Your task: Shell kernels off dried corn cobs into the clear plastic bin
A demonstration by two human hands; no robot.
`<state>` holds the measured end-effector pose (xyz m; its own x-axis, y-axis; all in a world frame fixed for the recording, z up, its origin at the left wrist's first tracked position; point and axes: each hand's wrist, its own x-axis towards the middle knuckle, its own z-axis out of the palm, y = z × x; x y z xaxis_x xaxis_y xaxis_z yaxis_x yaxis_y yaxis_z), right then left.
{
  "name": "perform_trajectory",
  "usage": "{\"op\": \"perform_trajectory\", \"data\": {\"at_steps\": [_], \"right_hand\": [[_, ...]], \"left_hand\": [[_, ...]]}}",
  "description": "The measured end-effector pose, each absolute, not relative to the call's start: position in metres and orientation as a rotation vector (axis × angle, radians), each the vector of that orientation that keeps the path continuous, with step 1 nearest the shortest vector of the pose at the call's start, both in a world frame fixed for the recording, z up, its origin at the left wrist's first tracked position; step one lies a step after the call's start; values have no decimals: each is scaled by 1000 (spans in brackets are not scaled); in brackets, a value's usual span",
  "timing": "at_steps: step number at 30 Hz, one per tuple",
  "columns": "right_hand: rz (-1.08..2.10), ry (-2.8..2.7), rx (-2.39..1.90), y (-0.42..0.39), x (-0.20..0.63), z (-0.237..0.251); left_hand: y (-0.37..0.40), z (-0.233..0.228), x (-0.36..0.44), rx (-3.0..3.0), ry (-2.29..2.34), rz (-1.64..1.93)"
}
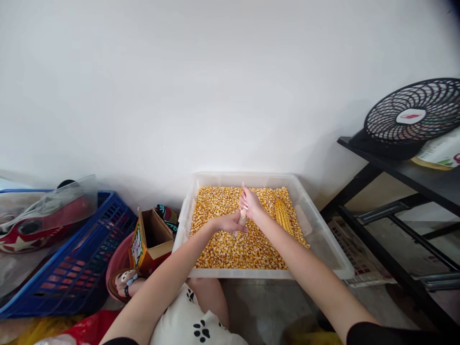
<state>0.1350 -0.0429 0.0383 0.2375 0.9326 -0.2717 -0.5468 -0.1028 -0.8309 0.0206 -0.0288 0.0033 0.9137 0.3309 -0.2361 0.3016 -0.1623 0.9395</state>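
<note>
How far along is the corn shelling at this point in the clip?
Well along: loose kernels already cover the floor of the clear tub. In hand: the left hand and right hand grip a pale, mostly stripped cob. Left: one full yellow cob lying on the kernels.

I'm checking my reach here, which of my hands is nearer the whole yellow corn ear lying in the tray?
Right. The right hand sits just left of the corn ear, apart from it; the left hand is farther left, both gripping a bare cob.
</note>
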Motion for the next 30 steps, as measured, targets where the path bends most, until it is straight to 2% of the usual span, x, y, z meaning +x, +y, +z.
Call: {"op": "perform_trajectory", "data": {"at_steps": [3,9,15,23,30], "right_hand": [[1352,-523,-1049,-43,136,37],[1167,-455,-1125,-40,144,32],[1318,-493,-1041,-40,145,32],[1304,-348,-991,-38,156,25],[1479,-431,-1013,-40,160,29]], "left_hand": [[-31,9,17,1769,457,-57],[-41,2,26,1912,729,32],[-33,5,18,1635,555,-168],[-38,2,21,1828,716,-92],[-33,-6,14,1496,508,-245]]}}
